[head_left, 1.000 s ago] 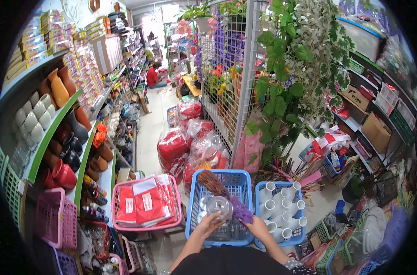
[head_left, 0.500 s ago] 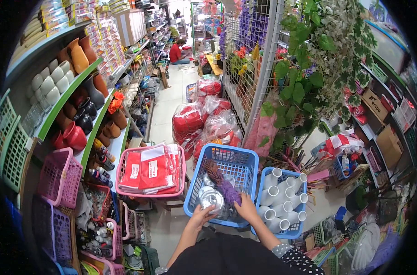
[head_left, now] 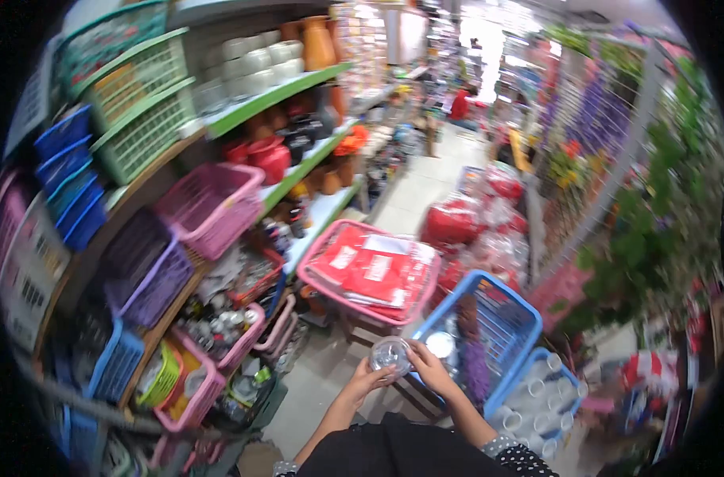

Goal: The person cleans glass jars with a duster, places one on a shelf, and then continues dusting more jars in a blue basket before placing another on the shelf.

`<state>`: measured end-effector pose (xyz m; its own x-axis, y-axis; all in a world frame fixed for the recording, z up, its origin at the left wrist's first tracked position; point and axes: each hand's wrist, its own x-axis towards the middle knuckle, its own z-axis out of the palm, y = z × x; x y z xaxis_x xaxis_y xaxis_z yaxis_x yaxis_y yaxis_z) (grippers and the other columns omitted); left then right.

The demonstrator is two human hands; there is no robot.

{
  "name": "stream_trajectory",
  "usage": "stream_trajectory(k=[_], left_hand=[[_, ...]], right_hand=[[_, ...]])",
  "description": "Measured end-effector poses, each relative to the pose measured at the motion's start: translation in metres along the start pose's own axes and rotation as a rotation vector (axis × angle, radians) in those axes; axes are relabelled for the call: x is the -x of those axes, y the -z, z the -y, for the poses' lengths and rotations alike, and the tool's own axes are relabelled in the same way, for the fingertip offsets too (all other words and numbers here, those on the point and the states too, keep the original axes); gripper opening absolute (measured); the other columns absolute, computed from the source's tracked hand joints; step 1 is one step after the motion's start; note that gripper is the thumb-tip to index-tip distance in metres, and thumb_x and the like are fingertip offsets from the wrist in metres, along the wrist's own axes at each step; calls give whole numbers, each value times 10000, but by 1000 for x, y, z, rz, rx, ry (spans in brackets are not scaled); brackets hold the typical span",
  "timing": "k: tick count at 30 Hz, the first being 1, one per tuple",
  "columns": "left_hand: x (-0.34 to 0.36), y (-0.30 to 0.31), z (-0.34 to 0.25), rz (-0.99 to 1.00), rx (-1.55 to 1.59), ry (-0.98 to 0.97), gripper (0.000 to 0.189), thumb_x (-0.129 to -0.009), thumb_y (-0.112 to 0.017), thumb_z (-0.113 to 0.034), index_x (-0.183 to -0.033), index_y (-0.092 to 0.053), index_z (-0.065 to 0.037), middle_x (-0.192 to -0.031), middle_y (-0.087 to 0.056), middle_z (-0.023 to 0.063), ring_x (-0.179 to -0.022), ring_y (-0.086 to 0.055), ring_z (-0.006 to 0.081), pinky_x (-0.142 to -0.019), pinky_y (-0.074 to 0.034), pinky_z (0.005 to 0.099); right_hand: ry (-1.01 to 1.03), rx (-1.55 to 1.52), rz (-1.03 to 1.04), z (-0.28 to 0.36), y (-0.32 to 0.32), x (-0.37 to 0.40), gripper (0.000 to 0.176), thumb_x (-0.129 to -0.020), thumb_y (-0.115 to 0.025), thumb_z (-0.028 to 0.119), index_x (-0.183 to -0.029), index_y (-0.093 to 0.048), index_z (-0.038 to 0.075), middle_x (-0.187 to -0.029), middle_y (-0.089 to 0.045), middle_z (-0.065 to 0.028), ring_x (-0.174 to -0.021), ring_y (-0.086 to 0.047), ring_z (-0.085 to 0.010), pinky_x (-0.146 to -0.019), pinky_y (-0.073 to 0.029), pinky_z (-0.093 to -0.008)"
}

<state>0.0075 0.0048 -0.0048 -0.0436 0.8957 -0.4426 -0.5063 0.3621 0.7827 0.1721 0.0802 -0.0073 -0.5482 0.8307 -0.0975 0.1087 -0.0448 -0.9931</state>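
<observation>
In the head view, both hands hold a clear round container (head_left: 390,354) in front of my body. My left hand (head_left: 367,380) curls around its lower left side, while the fingers of my right hand (head_left: 428,369) grip its right edge. Just to the right is a blue plastic basket (head_left: 505,312). Inside it lie a bundle of dried flowers, brown at the top and purple below (head_left: 475,367), and a round item with a pale, shiny top (head_left: 440,345).
A pink basket (head_left: 427,296) of red-and-white packets (head_left: 370,266) stands ahead. Another blue basket (head_left: 578,381) with white vases (head_left: 537,389) is at the right. Shelves with vases and baskets line the left. Wrapped red bundles (head_left: 457,219) sit in the aisle; a person in red (head_left: 460,105) is farther back.
My view has turned left. My right hand has let go of the purple dried flowers, which lie in the blue basket. Both hands now hold the clear round container outside the basket, to its left.
</observation>
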Motion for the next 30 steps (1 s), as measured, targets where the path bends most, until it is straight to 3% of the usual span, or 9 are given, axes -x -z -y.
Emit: stream_trajectory(k=[7,13,15,19,20,21,23,29,30], left_hand=[[81,117,-21,-345,166,-233,628,-755,-753,-193,-1240,-388,-34,-1123,-562,80,-982,-602,180,-800,-527,302],[195,201,-69,-598,188,-419,575,-771,-736,-181,-1258,-441,-99,-1151,-566,22,-1008,-582,145,-809,-514,302],[231,226,-87,-749,78,-505,564,-782,-726,-187,-1259,-440,-89,-1150,-561,22,-1018,-565,130,-814,-507,295],[289,289,-116,-845,4,-679,521,-857,-641,-270,-1287,-430,-65,-1169,-550,42,-1047,-529,121,-789,-495,283],[301,301,-127,-862,21,-675,501,-890,-590,-293,-1304,-422,-68,-1173,-550,51,-1055,-537,134,-795,-504,292],[307,319,-132,-873,100,-675,494,-908,-559,-289,-1324,-405,-72,-1198,-535,60,-1075,-538,148,-799,-514,302],[320,345,-154,-855,65,-732,489,-930,-512,-324,-1330,-396,-69,-1228,-512,78,-1078,-544,165,-798,-522,306],[344,394,-219,-819,-102,-680,558,-963,-339,-479,-1293,-423,-37,-1189,-534,118,-953,-588,184,-784,-492,297],[349,403,-230,-964,-266,-682,552,-965,-327,-481,-1250,-449,-24,-1115,-563,130,-901,-596,208,-780,-481,323]], right_hand=[[4,-31,531,48,-142,-58,437,-963,-457,338,-1285,-425,46,-1100,-539,-63,-982,-504,-118,-795,-455,-265],[61,-11,890,78,-300,-78,436,-958,-476,293,-1302,-392,38,-1191,-499,-69,-1028,-504,-143,-823,-461,-289],[149,-131,998,89,-352,-79,475,-936,-528,254,-1319,-363,28,-1242,-474,-120,-974,-563,-170,-780,-479,-289],[285,-298,1266,142,-433,-72,705,-828,-635,84,-1409,-236,73,-1350,-340,-119,-1180,-449,-222,-899,-460,-319],[561,-152,1235,151,-452,-75,800,-784,-687,96,-1420,-203,60,-1383,-271,-137,-1250,-373,-259,-978,-412,-352],[595,-117,1235,165,-466,-76,882,-737,-742,157,-1412,-190,21,-1399,-224,-162,-1289,-319,-304,-1033,-344,-401],[998,149,1033,188,-500,-80,950,-681,-788,201,-1393,-196,-13,-1398,-226,-185,-1287,-318,-353,-1057,-298,-432],[1068,69,889,245,-578,-101,915,-575,-837,209,-1319,-350,-4,-1267,-445,-190,-1204,-434,-324,-998,-371,-395],[1103,110,852,256,-587,-108,889,-576,-833,225,-1301,-370,1,-1236,-465,-194,-1165,-467,-332,-971,-397,-394]])
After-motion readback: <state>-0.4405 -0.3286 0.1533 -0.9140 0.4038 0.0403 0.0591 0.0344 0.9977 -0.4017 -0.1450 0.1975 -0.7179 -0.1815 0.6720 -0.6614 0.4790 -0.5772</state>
